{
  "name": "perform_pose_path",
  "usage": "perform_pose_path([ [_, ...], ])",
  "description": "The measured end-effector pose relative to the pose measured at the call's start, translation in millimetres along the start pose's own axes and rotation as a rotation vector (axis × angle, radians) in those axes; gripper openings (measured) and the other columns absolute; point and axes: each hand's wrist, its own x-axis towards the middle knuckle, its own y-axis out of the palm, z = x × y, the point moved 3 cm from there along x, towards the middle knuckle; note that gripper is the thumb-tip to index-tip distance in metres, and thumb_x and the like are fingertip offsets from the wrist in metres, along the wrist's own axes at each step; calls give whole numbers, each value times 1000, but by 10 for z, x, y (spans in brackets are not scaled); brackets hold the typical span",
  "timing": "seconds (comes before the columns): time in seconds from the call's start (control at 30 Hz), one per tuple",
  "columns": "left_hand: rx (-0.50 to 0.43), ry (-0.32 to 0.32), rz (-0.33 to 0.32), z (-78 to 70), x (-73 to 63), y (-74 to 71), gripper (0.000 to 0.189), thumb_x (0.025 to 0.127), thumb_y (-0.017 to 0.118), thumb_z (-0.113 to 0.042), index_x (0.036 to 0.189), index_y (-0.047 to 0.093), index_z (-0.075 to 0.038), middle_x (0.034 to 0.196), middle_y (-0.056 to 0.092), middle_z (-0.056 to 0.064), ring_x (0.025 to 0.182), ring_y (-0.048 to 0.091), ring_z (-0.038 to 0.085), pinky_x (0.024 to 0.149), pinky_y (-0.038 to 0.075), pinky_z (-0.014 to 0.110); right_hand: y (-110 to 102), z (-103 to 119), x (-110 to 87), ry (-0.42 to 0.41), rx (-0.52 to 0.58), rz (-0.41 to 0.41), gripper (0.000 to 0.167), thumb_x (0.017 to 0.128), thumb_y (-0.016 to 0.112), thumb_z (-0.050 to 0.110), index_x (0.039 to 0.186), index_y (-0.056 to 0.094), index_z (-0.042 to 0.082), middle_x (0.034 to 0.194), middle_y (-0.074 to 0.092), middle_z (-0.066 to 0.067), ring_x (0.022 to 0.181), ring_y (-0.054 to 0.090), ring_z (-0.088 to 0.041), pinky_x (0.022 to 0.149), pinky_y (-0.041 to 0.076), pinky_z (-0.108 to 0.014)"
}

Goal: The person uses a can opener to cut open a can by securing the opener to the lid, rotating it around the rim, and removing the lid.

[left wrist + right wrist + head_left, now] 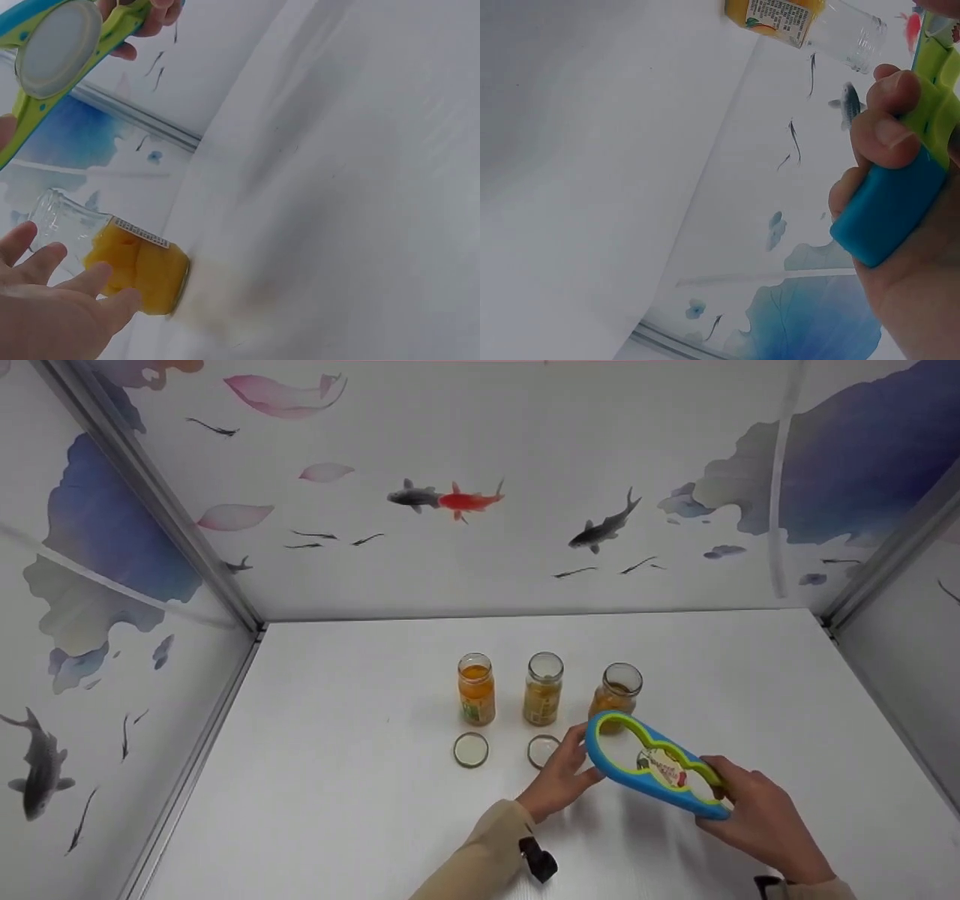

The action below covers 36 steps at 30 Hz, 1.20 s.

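My right hand point(772, 817) grips one end of a blue and green multi-ring jar opener point(652, 791), which is tilted above the table. A round jar lid point(664, 767) with a printed top sits in its middle ring; the left wrist view shows the lid's pale underside point(60, 49). My left hand point(559, 776) is at the opener's other end, its fingers straight and spread in the left wrist view. Whether its thumb touches the opener I cannot tell. Just behind the opener stands an uncapped glass jar point(622, 690) of yellow-orange contents, partly hidden.
Two more uncapped jars stand to the left, one with orange contents point(476, 690) and a middle one with yellowish contents point(542, 694). In front of them lie two lids, a left lid point(471, 750) and another lid point(541, 750) partly behind my left hand. Printed panels point(525, 547) enclose the white table point(337, 780).
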Motion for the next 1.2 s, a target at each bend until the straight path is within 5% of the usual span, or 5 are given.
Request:
perform_pose_path([
  [0.2,-103,-73,12,48,-24,76,43,99,56,-17,140,46,-27,142,44,-12,129,44,10,103,40,33,44,43,17,3,3,13,67,67,85,27,122,58,2,87,62,-2,75,47,-22,63,44,-39],
  [0.57,-537,-156,111,-5,-76,197,45,103,44,-33,134,52,-2,133,54,12,122,52,25,98,46,34,106,114,50,2,22,49,67,67,86,26,124,57,4,88,63,-3,78,48,-23,65,45,-39],
  [0.8,-546,-218,115,12,-61,263,46,103,45,-33,136,48,-2,127,56,12,116,57,24,96,47,35,131,152,59,-21,38,47,66,67,86,24,123,58,4,86,62,-1,77,48,-22,65,44,-37],
  [1.0,-647,-297,109,14,-67,330,49,104,43,-35,138,47,-1,123,59,12,112,58,23,97,46,40,171,179,71,-34,36,51,65,66,86,22,122,59,5,83,60,0,76,47,-21,64,44,-37],
  [1.2,-706,-302,98,11,-85,319,52,102,43,-41,138,47,-3,122,61,12,110,59,23,97,46,40,208,211,75,-65,26,48,64,65,87,22,121,60,6,82,59,1,75,46,-20,64,43,-36],
])
